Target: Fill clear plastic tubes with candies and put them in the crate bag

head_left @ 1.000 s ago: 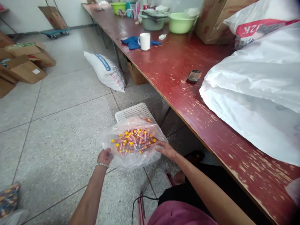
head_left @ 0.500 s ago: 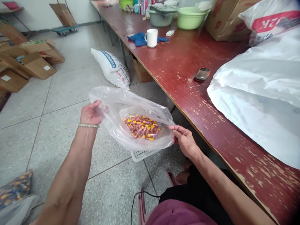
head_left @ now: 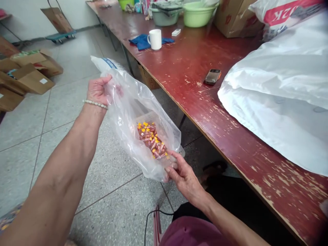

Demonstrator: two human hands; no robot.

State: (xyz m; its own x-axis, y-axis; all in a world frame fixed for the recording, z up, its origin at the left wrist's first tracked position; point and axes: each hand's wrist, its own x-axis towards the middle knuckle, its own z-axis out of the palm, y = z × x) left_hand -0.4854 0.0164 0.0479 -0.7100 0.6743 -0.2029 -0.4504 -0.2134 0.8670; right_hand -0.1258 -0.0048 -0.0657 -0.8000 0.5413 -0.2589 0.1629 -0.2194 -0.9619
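Observation:
A clear plastic bag (head_left: pixel 123 126) hangs with its mouth spread between my two hands. Inside it lies a heap of small reddish tubes with yellow caps (head_left: pixel 152 140). My left hand (head_left: pixel 99 89) is closed on the bag's upper left rim, raised higher than the other. At the lower right rim, my right hand (head_left: pixel 183 176) grips the film between thumb and fingers, close to the tubes. The white basket beneath is almost wholly hidden by the bag.
The worn red table (head_left: pixel 189 65) runs along my right, bearing a phone (head_left: pixel 212 76), a white mug (head_left: pixel 155 39), basins (head_left: pixel 198 14) and a big white sack (head_left: pixel 279 92). Open cartons (head_left: pixel 33 77) stand on the floor at left. A printed sack (head_left: pixel 98 62) is partly behind the bag.
My left hand has risen with its side of the bag, while my right hand has moved down and left. The bag now tilts, and the tubes have shifted within it.

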